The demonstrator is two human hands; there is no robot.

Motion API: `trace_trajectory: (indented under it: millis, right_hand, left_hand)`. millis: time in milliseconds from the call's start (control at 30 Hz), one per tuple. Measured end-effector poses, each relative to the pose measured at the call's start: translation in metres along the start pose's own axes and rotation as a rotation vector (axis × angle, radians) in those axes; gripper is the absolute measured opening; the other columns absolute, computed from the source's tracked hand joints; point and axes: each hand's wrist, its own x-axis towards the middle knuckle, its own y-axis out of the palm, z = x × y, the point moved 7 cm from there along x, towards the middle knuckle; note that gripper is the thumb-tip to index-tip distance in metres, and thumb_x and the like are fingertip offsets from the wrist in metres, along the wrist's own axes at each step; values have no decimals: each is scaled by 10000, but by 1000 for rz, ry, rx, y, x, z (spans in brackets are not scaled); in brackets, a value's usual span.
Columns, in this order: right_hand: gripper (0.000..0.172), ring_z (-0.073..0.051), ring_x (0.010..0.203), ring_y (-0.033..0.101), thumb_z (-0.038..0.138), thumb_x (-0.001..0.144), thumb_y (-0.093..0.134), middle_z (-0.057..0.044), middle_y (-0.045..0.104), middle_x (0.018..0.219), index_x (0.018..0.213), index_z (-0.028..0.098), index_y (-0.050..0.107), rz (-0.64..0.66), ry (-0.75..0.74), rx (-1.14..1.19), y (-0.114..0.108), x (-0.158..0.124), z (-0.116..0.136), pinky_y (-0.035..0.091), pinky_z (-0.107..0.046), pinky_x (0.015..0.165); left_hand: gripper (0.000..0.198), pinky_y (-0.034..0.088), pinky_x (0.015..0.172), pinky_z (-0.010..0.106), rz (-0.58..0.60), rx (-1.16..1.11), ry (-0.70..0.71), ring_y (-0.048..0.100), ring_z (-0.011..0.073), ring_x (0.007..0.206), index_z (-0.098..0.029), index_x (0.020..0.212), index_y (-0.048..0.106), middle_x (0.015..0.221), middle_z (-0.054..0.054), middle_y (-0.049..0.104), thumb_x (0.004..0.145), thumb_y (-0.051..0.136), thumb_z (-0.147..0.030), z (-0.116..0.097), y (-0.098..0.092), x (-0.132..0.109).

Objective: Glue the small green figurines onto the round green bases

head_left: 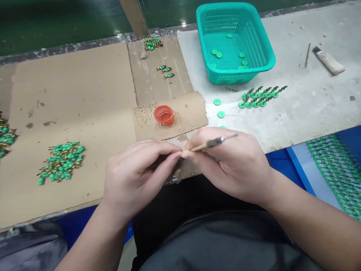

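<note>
My left hand (132,171) is closed, thumb and forefinger pinched together; whatever lies between them is hidden. Meeting it fingertip to fingertip, my right hand (237,165) is closed around a thin wooden-handled needle tool (214,142). A dark wrapping covers part of the tool, and its thin metal tip points to the upper right. Just beyond the hands, a small red cup (164,114) with liquid stands on a cardboard piece (194,107). Green button-like discs (221,114) lie right of the cup, one partly hidden behind my right hand.
A teal basket (231,78) holds several green discs. Small green figures on discs (258,98) stand in rows beside it. Piles of green-and-gold figures (63,162) lie left and at the back (153,43). A tube (329,62) and a thin stick (307,55) lie far right.
</note>
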Motion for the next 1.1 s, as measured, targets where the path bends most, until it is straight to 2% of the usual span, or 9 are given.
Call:
trace_trajectory:
  millis: [200, 500, 633, 733, 900, 1100]
  right_hand:
    - [171, -162, 885, 786, 189, 1199, 681, 5, 808, 967, 1039, 248, 675, -16, 4, 13, -1, -1, 0, 630, -283, 855]
    - [194, -159, 812, 659, 179, 1216, 620, 30, 678, 906, 1043, 267, 613, 34, 17, -14, 4, -1, 0, 538, -291, 778]
    - [198, -164, 813, 650, 154, 1209, 603, 30, 657, 907, 1050, 270, 595, 44, 12, -28, 6, -1, 0, 502, -302, 752]
    - [190, -165, 821, 692, 159, 1202, 619, 28, 693, 914, 1048, 269, 607, 24, 34, -43, 4, 0, -1, 532, -295, 750]
    - [165, -176, 911, 773, 168, 1176, 691, 4, 764, 978, 1049, 261, 640, -119, 65, -43, -15, -7, -3, 624, -301, 851]
    - [154, -191, 897, 792, 199, 1201, 666, -12, 800, 977, 1062, 263, 675, -57, 36, -45, -8, -10, -5, 644, -322, 836]
  left_hand:
    - [73, 635, 837, 203, -10, 8, 11, 823, 104, 821, -275, 1075, 770, 973, -53, 870, 1102, 819, -227, 0, 1, -1]
    - [77, 614, 877, 169, 0, 18, 7, 812, 74, 850, -269, 1070, 759, 977, -69, 861, 1113, 809, -231, 0, 2, -2]
    - [53, 632, 883, 201, 4, 21, 8, 832, 97, 872, -259, 1097, 777, 1010, -44, 880, 1110, 808, -219, -2, 1, -1]
    - [46, 633, 860, 228, 15, 14, -27, 837, 117, 868, -252, 1090, 794, 1025, -27, 890, 1106, 815, -215, -1, 0, -1]
    - [26, 633, 862, 273, 35, -48, -142, 838, 143, 869, -274, 1082, 831, 1045, -26, 895, 1094, 827, -252, 7, 2, -6]
    - [32, 630, 849, 262, 29, -34, -126, 832, 137, 853, -273, 1078, 825, 1022, -25, 893, 1094, 824, -246, 5, 2, -3]
